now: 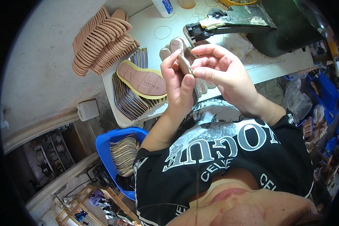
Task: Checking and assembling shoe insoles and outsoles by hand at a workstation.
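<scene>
The left hand (180,87) hides part of the held sole (185,65) — the top edge crops a white bottle (163,8).

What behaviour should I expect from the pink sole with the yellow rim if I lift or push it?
The pink sole with the yellow rim is probably light, since it looks flat and thin. It seems fairly stiff, spanning the fanned soles without visible sagging. A push might make it slide, because it rests on their uneven edges.
</scene>
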`<state>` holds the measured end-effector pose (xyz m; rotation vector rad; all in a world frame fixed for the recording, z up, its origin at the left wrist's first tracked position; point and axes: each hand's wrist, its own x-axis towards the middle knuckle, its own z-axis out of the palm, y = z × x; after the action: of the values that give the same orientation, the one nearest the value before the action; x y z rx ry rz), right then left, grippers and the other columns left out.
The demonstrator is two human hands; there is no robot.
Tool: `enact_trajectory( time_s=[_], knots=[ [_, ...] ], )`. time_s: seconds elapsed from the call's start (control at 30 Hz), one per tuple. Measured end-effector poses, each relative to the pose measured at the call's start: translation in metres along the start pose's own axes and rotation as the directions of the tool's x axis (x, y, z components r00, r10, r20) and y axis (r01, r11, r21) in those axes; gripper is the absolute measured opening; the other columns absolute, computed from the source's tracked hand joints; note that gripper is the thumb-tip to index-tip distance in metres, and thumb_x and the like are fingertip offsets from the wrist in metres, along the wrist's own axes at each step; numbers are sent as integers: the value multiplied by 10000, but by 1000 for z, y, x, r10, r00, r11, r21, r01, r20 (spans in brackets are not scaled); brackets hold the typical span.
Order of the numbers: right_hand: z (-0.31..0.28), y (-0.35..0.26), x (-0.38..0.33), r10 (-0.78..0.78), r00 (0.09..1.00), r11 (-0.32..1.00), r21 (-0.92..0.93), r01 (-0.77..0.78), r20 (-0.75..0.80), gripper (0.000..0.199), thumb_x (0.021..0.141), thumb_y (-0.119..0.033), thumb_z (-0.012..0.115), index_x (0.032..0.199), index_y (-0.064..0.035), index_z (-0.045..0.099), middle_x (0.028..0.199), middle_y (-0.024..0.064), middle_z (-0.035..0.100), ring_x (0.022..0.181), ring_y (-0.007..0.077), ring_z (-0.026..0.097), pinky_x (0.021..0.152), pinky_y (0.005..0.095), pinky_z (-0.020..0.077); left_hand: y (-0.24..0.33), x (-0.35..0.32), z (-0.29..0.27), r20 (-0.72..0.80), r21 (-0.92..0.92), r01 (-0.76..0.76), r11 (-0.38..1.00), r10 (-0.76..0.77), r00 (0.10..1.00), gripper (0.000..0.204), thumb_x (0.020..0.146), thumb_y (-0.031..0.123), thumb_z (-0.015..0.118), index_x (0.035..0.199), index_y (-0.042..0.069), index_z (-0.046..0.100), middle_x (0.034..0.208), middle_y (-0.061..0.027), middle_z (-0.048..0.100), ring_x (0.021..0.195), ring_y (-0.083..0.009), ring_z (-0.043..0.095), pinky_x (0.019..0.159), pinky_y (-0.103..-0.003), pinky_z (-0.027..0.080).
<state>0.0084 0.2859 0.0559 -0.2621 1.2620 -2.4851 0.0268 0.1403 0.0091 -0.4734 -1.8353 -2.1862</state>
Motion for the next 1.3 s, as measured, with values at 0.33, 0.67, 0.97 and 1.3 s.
enact_trajectory(
  time_s=[0.33,0.67,0.97,1.3],
  knots=[
    [6,-18,-3,97,975,992,54,-110,201,369,886,-110,617,1206,-4,470,1015,32,599,928,70,562,824,218,452,34,12,5,114,-144,85,986,-69,991,606,897,352,599,1338,69,294,1081,-87,481,962,-143,480,849,-297,403],
    [24,-60,5,-52,967,999,15,50,250,368,896,-92,597,1224,6,462,1060,58,561,1003,82,536,849,231,448,71,47,4,160,52,-124,991,114,980,507,926,274,553,1325,65,320,965,-38,494,810,-99,452,732,-251,379],
    [7,-44,31,59,945,964,228,-138,322,432,860,-125,646,1230,-7,457,1049,64,595,996,111,567,893,253,445,48,58,7,157,-339,85,937,-33,987,466,912,201,584,1278,80,323,1001,-67,551,940,-137,536,807,-280,434],
    [-18,-31,53,128,961,978,132,-164,245,451,854,-127,656,1225,-9,429,962,38,604,863,73,572,718,182,453,20,73,-7,142,-197,97,976,-70,987,419,926,213,570,1248,63,348,1036,-59,521,934,-110,513,838,-252,412]
  ],
)
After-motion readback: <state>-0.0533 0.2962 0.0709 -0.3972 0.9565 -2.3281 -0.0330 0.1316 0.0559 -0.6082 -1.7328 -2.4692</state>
